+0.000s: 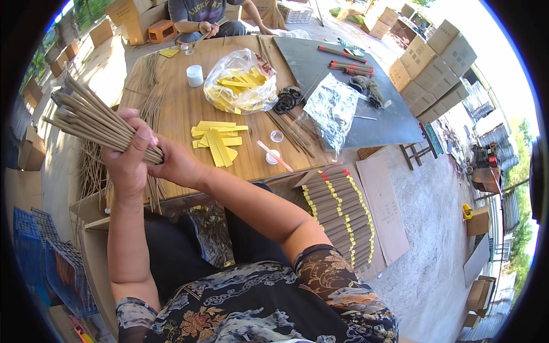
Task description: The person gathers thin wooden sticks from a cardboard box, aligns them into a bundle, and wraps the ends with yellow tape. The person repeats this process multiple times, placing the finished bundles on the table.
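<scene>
The person is holding a bundle of brown sticks (pixel 98 119) up and slanting over the left side of the wooden tabletop (pixel 171 106), the far ends pointing away to the upper left and fanning out unevenly. The left hand (pixel 124 166) is wrapping around the lower part, its grip pressing the sticks together; the right hand (pixel 173 162) is meeting the near end, though its fingers are partly hidden, so whether that grip is pinching or only cupping the ends is staying unclear. The step in hand is apparently one of gathering and evening the sticks. Doing it well is probably calling for a left grip that is being kept just loose enough for single sticks to slide, while the right palm is pushing the near ends flush; squeezing too hard would be locking the stagger in, and slackening too far would be letting outer sticks drop. Thin sticks like these are likely snapping if bent, so pressure should be running along their length. Yellow strips (pixel 217 147) are lying near the front of the tabletop, within easy reach, and yellow-banded bundles (pixel 337 214) are resting on cardboard (pixel 384 208) at the right, showing neatly aligned rows worth matching.
</scene>
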{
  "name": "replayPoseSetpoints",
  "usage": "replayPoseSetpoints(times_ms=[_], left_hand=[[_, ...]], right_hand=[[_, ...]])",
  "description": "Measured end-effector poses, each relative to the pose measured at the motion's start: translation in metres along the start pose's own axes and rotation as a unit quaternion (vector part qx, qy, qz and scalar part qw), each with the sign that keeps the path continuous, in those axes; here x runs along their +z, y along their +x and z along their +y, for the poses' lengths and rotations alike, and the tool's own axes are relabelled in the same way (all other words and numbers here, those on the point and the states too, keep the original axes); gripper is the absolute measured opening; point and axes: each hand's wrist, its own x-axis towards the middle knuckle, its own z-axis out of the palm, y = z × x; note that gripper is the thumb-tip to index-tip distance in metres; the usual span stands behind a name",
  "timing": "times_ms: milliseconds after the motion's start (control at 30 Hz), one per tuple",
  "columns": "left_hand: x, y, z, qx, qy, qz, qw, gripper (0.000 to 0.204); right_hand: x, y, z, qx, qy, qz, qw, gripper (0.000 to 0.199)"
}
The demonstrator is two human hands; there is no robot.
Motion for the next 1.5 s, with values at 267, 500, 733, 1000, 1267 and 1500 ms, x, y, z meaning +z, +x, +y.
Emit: replayPoseSetpoints(times_ms=[267, 500, 733, 1000, 1267, 1500], left_hand=[[-0.034, -0.017, -0.064, -0.103, -0.002, 0.036, 0.994, 0.02], [-0.037, -0.017, -0.063, -0.092, 0.001, 0.062, 0.994, 0.01], [-0.052, -0.001, -0.034, -0.274, -0.251, 0.047, 0.927, 0.016], [-0.04, -0.011, -0.014, -0.212, -0.126, 0.181, 0.952, 0.014], [-0.016, -0.002, 0.01, -0.01, -0.073, 0.029, 0.997, 0.013], [-0.025, -0.006, -0.031, -0.078, -0.062, 0.014, 0.995, 0.02]], right_hand=[[0.004, 0.001, 0.062, 0.035, -0.034, -0.005, 0.999, 0.034], [0.015, 0.001, 0.064, 0.046, 0.004, -0.002, 0.999, 0.03], [0.008, -0.028, -0.002, 0.279, 0.175, -0.148, 0.932, 0.015], [0.02, -0.054, -0.008, 0.262, 0.08, -0.136, 0.952, 0.018], [0.007, -0.026, -0.003, 0.107, -0.102, -0.031, 0.988, 0.029], [0.002, -0.017, 0.045, 0.069, -0.093, 0.014, 0.993, 0.038]])
